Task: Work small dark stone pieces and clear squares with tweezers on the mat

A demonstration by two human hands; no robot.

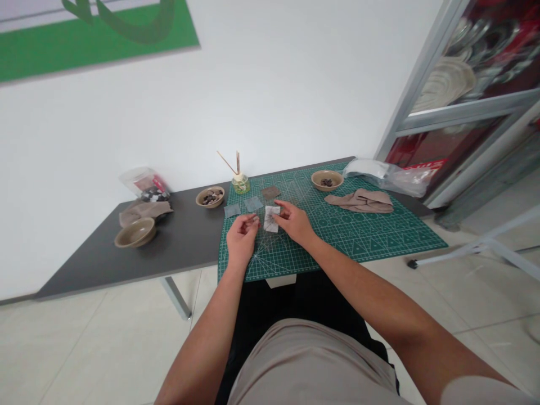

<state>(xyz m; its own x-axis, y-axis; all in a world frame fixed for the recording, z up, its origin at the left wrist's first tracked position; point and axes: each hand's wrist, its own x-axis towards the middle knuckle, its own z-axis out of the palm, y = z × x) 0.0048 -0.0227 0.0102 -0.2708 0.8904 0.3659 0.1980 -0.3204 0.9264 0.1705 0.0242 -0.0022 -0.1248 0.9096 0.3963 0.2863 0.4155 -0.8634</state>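
Right hand point(295, 224): thumb laid over the right edge of the small white piece, forefinger stretched past its upper corner; whether other fingers back the grip is hidden.
Left hand point(243, 236): fingers half curled, thumb towards the fingertips; cannot tell whether anything sits between them.
White piece point(270, 218), one, small, creased, rectangular: between the hands, touching the right thumb, just beside the left fingertips and apart from them.
Green cutting mat point(350, 230), white-gridded: beneath both hands, stretching well out to the right.
Grey-blue squares point(253, 203), two, thin: just beyond the left hand.
Brown square point(270, 192), one: beyond the white piece.
Bowl of stones point(212, 205): beyond the left hand, to its left.
Glass bottle point(241, 184) with sticks: farther beyond the left hand.
Brown cloth point(363, 201), crumpled: right of the right hand, well apart.
Shallow bowl point(333, 187), dark bits inside: beyond the right hand, to its right.
Tan bowl point(139, 239): far left of the left hand.
Clear plastic bag point(392, 175): farthest right, beyond the brown cloth.
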